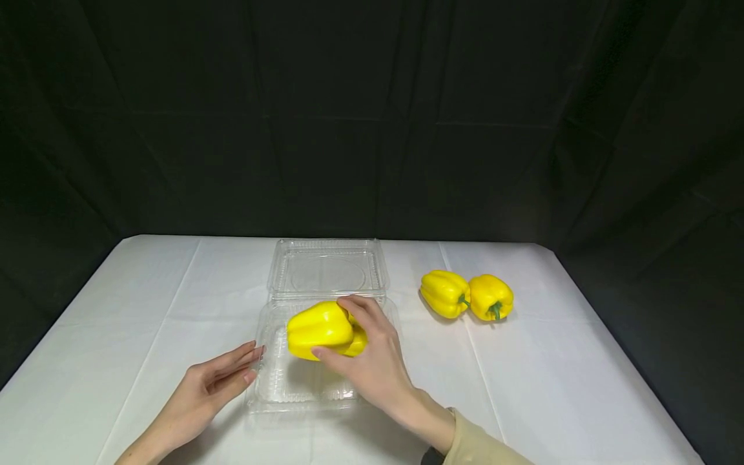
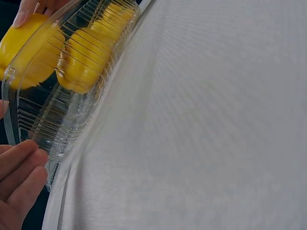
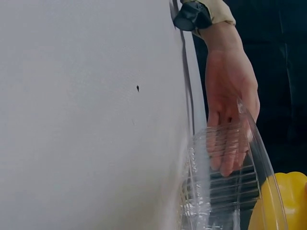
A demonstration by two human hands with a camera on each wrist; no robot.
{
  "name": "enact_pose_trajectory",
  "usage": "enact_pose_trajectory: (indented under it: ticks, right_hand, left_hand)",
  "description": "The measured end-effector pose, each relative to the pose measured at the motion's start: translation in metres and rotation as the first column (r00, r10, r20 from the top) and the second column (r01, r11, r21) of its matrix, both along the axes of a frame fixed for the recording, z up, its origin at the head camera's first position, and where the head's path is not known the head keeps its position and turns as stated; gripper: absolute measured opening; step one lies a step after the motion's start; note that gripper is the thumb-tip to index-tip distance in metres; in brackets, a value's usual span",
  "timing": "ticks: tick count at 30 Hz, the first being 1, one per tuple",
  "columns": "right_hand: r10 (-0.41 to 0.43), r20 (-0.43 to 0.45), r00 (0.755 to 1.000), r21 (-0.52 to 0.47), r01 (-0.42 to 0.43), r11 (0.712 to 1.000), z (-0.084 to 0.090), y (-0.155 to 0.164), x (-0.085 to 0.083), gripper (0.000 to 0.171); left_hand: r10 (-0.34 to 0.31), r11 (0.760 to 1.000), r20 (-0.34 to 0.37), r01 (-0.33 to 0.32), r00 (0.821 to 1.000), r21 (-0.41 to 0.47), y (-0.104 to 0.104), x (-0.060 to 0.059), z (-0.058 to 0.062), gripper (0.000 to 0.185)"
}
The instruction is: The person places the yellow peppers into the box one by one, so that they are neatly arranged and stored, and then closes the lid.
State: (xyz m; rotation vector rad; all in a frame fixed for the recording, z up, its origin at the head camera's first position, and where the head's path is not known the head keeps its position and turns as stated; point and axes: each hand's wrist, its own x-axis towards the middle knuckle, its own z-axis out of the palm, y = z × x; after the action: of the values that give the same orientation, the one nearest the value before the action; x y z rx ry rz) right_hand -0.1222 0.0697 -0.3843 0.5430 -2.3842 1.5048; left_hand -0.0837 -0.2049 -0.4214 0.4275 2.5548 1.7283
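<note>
While the left hand [image 1: 216, 382] lies flat and relaxed on the white tablecloth [image 1: 145, 310], its straight fingertips [image 2: 29, 152] touch the left wall of the clear plastic clamshell container [image 1: 273, 381] and hold nothing. Just right of those fingertips, a yellow bell pepper [image 1: 320, 328] sits over the container's tray, lying on its side with its long axis running across the tray, blunt end toward the left wall. The right hand [image 1: 372, 355] grips this pepper from the right, fingers curled over its top and thumb hooked under its near side; whether the pepper already rests on the tray floor or hangs just above it cannot be told from these views. The right hand is thus the one on the pepper, the left merely beside the container. Behind the tray, the hinged lid [image 1: 327, 268] lies folded open flat on the cloth. Well to the right of the container, two more yellow bell peppers [image 1: 467, 296] lie on their sides touching each other, green stems turned inward and toward the viewer. They are closer to the right hand than to the left, beyond the container's right wall. A beige sleeve cuff [image 1: 473, 442] covers the right wrist.
</note>
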Motion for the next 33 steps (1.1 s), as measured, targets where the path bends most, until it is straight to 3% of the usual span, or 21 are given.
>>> enact_pose_trajectory:
  ticks: [18, 33]
  right_hand:
    - [-0.020, 0.029, 0.999, 0.032, 0.019, 0.999, -0.004, -0.022, -0.002, 0.066]
    - [-0.037, 0.085, 0.996, 0.118, 0.027, 0.993, -0.005, -0.038, -0.002, 0.070]
  left_hand:
    - [0.009, 1.000, 0.023, -0.009, 1.000, -0.003, 0.000, 0.000, 0.000, 0.053]
    - [0.006, 1.000, 0.034, -0.006, 0.999, 0.000, 0.000, 0.001, 0.002, 0.054]
